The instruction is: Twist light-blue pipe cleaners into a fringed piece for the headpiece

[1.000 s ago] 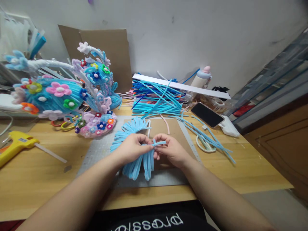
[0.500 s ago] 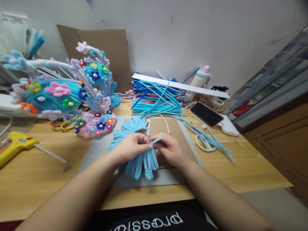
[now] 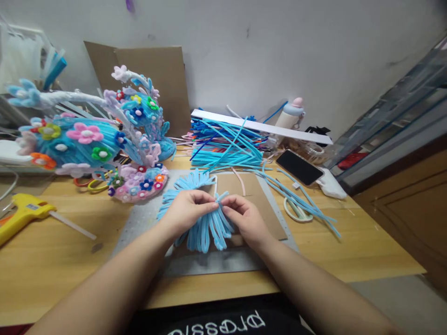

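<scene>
Light blue pipe cleaners bent into long loops form a fringe [image 3: 204,235] that fans out around and below my hands. My left hand [image 3: 190,207] pinches a light blue pipe cleaner at the fringe's upper right end, thumb against fingers. Close beside it, my right hand [image 3: 244,214] pinches the same spot from the right, its fingertips almost meeting the left ones. A short blue tip sticks up between them. Beneath lie a brown cardboard sheet [image 3: 265,209] and a grey cutting mat [image 3: 195,266].
Flower-covered pipe cleaner ornaments [image 3: 87,144] stand at left, near a yellow glue gun [image 3: 31,209]. Bundled blue pipe cleaners [image 3: 226,144] lie at the back. On the right are loose blue stems [image 3: 303,197], a phone [image 3: 300,166] and green-handled scissors [image 3: 296,211].
The blue end between my fingers pointed right and now stands more upright. My right hand has turned slightly, and the lower loops have swung a little to the right.
</scene>
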The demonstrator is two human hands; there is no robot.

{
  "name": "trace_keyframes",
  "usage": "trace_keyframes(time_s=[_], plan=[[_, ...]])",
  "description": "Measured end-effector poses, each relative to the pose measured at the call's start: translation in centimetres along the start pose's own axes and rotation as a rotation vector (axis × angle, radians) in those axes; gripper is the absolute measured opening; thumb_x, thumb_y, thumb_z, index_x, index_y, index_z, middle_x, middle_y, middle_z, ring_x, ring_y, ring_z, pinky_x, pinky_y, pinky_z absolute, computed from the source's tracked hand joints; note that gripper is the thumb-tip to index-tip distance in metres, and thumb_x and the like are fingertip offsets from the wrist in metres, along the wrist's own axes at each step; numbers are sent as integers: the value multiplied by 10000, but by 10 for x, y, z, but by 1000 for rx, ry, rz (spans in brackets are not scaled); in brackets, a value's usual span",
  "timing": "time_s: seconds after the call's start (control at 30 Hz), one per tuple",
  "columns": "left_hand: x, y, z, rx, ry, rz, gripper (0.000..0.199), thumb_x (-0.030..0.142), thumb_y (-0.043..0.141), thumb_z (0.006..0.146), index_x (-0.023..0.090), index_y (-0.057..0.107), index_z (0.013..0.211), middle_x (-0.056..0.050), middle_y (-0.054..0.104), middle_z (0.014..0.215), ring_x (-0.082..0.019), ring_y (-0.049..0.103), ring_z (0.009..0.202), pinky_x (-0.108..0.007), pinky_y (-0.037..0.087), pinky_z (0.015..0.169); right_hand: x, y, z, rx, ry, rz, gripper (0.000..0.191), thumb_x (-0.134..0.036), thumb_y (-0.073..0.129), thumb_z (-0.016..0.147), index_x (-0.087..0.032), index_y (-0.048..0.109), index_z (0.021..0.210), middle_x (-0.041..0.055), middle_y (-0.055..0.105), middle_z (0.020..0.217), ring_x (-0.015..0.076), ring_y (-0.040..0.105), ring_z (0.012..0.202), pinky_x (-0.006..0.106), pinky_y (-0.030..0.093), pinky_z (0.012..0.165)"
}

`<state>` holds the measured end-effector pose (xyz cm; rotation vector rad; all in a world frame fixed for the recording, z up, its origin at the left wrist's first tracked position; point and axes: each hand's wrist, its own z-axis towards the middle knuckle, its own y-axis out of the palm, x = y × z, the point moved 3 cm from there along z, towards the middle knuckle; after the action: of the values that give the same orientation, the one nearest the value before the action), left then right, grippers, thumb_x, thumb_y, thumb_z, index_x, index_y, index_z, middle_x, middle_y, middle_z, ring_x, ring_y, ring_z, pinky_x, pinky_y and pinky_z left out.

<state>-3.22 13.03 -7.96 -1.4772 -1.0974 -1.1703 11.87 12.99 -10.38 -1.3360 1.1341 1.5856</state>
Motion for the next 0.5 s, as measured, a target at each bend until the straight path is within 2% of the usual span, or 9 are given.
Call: trace_keyframes(time_s=[0.13, 0.3, 0.5], plan=[[-1, 0, 0, 18, -14, 39, 257, 347, 686, 601, 122, 672, 724, -36, 653, 646, -123, 545, 559, -222, 403, 532, 1, -1, 0, 19, -55, -55, 128, -266, 641, 701, -172, 589, 769, 7, 615, 733, 123, 560, 682, 243, 440, 629], [-1, 0, -1, 42, -10, 146, 253, 343, 670, 604, 120, 689, 721, -57, 668, 682, -146, 558, 586, -243, 417, 550, 2, 1, -1, -1, -21, -74, 119, -250, 645, 687, -164, 585, 742, 11, 629, 739, 129, 574, 681, 264, 458, 652], [-3, 2, -2, -26, -13, 91, 231, 343, 660, 614, 129, 648, 701, -12, 615, 595, -107, 510, 503, -209, 374, 485, 0, 1, 0, -62, 3, -143, 108, -250, 616, 705, -158, 565, 728, 9, 603, 712, 125, 561, 659, 268, 452, 639]])
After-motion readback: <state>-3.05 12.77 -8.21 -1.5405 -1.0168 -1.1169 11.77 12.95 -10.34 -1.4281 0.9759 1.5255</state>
